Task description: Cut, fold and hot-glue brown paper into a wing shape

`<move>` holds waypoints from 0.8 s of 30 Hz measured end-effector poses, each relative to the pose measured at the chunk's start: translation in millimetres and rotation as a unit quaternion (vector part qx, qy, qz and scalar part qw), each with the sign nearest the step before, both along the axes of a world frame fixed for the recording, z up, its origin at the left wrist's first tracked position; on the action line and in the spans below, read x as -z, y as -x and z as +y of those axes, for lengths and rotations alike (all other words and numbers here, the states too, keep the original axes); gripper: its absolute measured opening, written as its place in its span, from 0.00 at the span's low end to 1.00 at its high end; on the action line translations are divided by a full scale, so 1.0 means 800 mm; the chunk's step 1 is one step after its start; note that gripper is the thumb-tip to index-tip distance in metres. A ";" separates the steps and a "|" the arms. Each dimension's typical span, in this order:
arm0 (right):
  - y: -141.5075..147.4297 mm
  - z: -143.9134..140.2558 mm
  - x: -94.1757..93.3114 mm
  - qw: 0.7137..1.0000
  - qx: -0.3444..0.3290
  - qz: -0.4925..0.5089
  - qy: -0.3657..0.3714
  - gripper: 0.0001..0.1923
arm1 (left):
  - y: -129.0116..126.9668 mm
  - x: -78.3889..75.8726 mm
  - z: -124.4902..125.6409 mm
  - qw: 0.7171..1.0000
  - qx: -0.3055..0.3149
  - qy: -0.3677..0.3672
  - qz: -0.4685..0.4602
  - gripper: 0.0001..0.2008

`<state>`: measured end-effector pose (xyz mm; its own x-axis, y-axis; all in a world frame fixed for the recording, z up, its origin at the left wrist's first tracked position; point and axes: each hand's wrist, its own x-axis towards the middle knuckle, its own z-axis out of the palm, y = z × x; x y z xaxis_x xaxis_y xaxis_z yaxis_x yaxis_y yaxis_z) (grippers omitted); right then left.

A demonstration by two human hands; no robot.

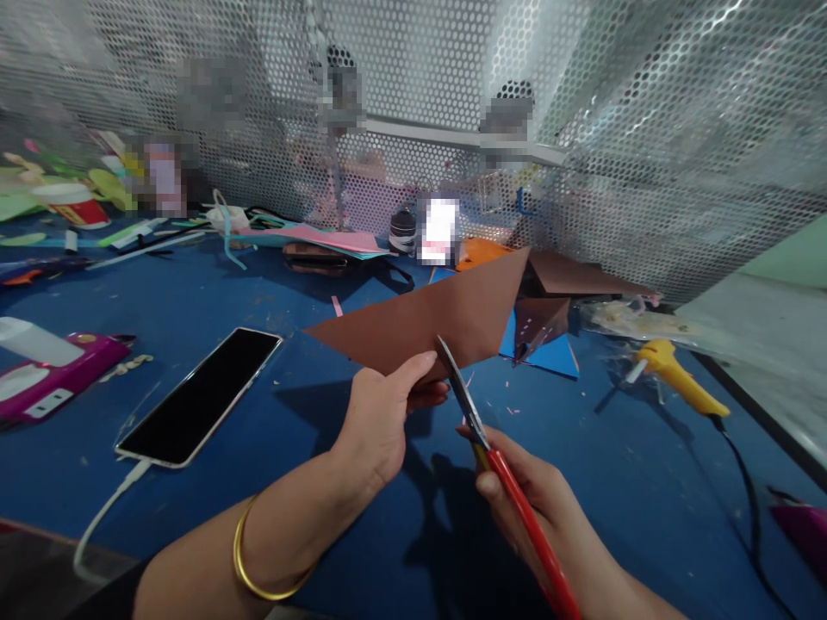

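Note:
A folded sheet of brown paper (pixel 445 310) is raised above the blue table, its pointed corner toward the left. My left hand (pixel 381 413), with a gold bangle on the wrist, pinches its lower edge between thumb and fingers. In my right hand (pixel 530 482) are scissors (pixel 497 456) with red handles. One blade lies over the front of the paper near my left thumb; the other blade is mostly hidden. Behind the raised sheet, more brown paper (pixel 575 274) and a blue sheet (pixel 549 349) lie on the table.
A black-screened phone (pixel 207 396) with a white cable lies left. Beside it is a magenta power strip (pixel 58 370). A yellow glue gun (pixel 685 379) and its cord are at right. Coloured sheets (pixel 323 239) and a thread spool (pixel 403 231) stand before the perforated metal screen (pixel 413 77).

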<state>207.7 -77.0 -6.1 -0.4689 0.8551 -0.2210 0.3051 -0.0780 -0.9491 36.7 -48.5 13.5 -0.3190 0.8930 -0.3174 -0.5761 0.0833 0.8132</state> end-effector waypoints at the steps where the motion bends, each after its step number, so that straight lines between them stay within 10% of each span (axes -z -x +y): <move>1: 0.000 -0.001 0.000 1.000 0.006 0.000 0.001 0.36 | 0.000 0.000 0.000 1.000 -0.001 -0.002 -0.001 0.09; 24: -0.003 0.003 0.009 0.999 -0.009 0.013 -0.035 0.34 | 0.000 0.002 0.001 0.999 0.016 -0.003 -0.029 0.07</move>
<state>210.4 -75.0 -13.6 -0.4898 0.8592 -0.1482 0.2803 -0.0058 -0.9599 36.4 -47.6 12.1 -0.2717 0.9042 -0.3294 -0.6194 0.0977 0.7790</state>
